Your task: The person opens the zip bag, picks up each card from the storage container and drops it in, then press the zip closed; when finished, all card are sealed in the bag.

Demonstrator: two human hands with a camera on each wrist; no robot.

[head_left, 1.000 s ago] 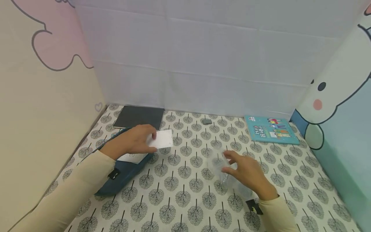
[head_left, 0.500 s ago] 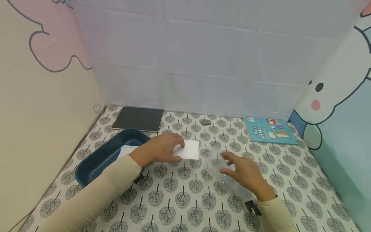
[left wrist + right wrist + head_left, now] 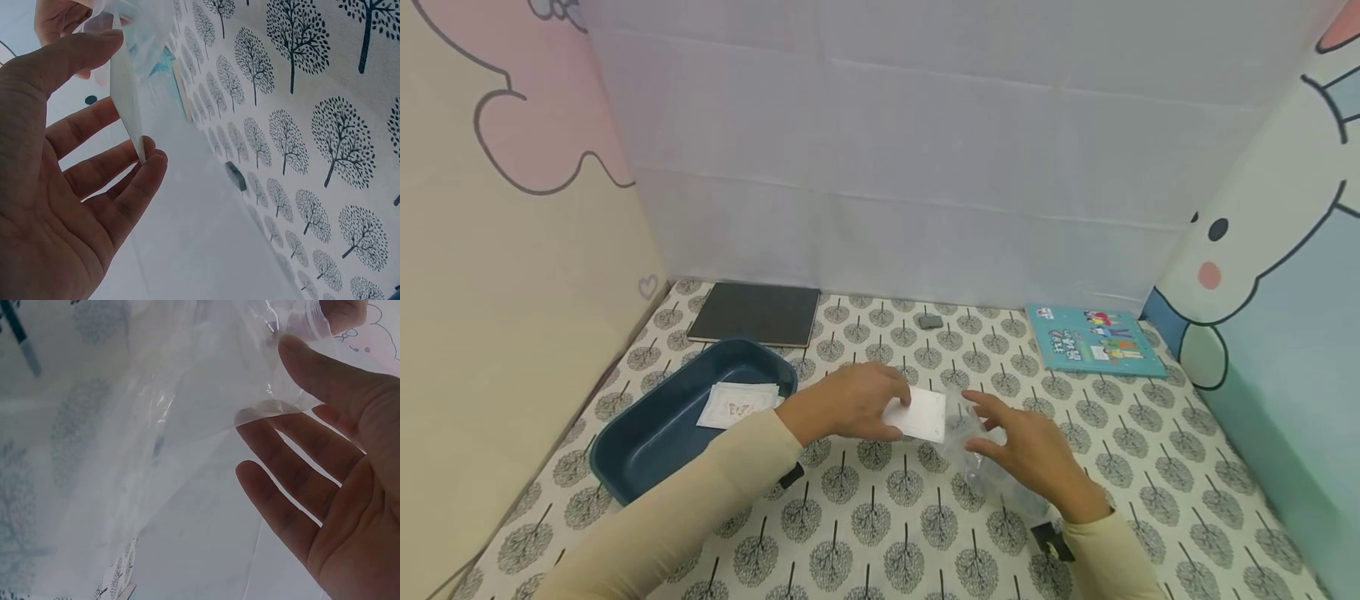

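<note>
right hand (image 3: pixel 331 487) | fingers spread | thumb apparently touching clear plastic bag (image 3: pixel 187 394)

Left hand (image 3: pixel 850 404) covers the near end of the white card (image 3: pixel 925 414); how far the card runs under the fingers not visible. Clear bag (image 3: pixel 981 454) barely readable against the tabletop (image 3: pixel 880 517) in head view; its far edge lost under the right hand (image 3: pixel 1037 454). Papers in the blue tray (image 3: pixel 662 433): print too small to read. Small grey object (image 3: pixel 929 321) by the back wall unidentifiable. Both forearms cut by the bottom edge.
</note>
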